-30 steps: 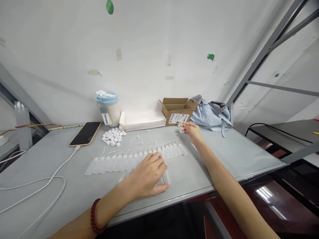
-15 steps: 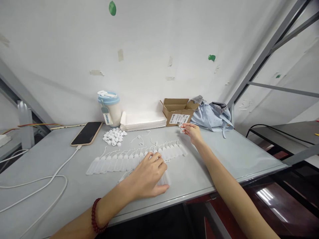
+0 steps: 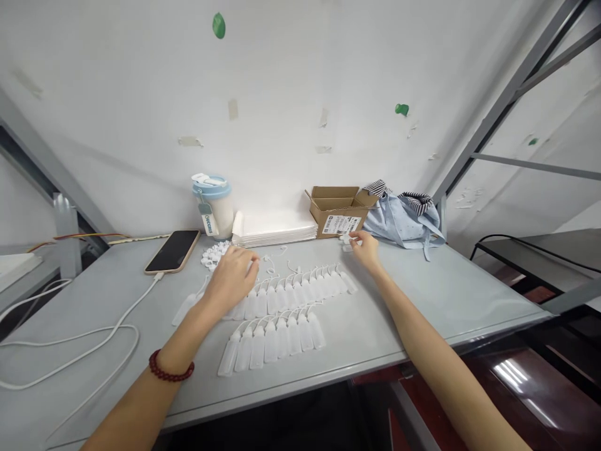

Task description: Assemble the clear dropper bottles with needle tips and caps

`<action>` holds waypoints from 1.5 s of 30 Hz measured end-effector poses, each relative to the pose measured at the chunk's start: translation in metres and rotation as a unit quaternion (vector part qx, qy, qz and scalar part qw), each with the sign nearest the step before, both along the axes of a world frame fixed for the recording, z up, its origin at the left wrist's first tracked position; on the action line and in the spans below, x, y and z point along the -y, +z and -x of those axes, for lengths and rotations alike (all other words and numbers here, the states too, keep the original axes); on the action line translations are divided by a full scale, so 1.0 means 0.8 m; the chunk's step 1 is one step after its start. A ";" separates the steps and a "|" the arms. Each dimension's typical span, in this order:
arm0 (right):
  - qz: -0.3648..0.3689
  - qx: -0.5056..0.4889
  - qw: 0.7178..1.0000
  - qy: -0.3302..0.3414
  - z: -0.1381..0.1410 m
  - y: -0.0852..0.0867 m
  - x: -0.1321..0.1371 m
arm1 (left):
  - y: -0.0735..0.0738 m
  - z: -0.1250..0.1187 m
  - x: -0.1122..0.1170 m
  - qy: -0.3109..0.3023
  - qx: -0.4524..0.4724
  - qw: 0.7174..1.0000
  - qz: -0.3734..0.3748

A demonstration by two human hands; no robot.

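Observation:
My left hand (image 3: 232, 275), a dark red bead bracelet on its wrist, hovers by the pile of small white caps (image 3: 213, 255). Its fingers are loosely bent and apart from the thumb, with nothing visible in them. My right hand (image 3: 367, 252) is pinched at small whitish pieces (image 3: 346, 240) in front of the cardboard box; what lies between the fingertips is too small to tell. Between the hands lie translucent flat plastic bottles with thin white loops: a long back row (image 3: 300, 290), partly behind my left hand, and a shorter front row (image 3: 272, 340).
A phone (image 3: 173, 252) on a white cable (image 3: 126, 307) lies at left. Along the wall stand a lidded cup (image 3: 218, 210), a stack of white sheets (image 3: 277, 228), an open cardboard box (image 3: 339, 213) and a light blue cloth bag (image 3: 401, 219). Loose white loops (image 3: 268, 263) lie mid-table.
My left hand has moved up and left from the front row of bottles to the pile of caps, uncovering that row. The right hand stays pinched near the box. The view has shifted slightly.

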State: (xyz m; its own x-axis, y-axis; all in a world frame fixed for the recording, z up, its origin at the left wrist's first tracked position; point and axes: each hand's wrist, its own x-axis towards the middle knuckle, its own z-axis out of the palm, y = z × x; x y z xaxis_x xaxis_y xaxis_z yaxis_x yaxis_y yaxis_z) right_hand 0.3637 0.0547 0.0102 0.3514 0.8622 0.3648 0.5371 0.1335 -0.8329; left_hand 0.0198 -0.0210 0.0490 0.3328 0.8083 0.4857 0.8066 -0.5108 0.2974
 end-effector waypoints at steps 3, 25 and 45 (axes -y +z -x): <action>-0.011 0.075 0.997 0.018 0.000 -0.005 -0.002 | -0.009 0.011 -0.016 0.018 -0.013 1.000 0.006; 0.031 0.132 0.991 -0.013 -0.010 -0.007 -0.008 | -0.022 0.006 -0.026 0.063 -0.152 0.972 0.165; 0.078 0.134 0.984 0.083 -0.009 -0.011 -0.006 | -0.026 0.003 -0.019 0.082 -0.155 0.969 0.176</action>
State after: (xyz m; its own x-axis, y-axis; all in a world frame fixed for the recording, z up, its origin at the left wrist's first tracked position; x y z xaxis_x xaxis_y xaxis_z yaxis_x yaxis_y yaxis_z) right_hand 0.3706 0.0596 0.0015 0.1102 0.9524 0.2841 0.7213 0.1201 -0.6821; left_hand 0.0174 -0.0059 0.0282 0.2716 0.9600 0.0680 0.9468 -0.2792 0.1602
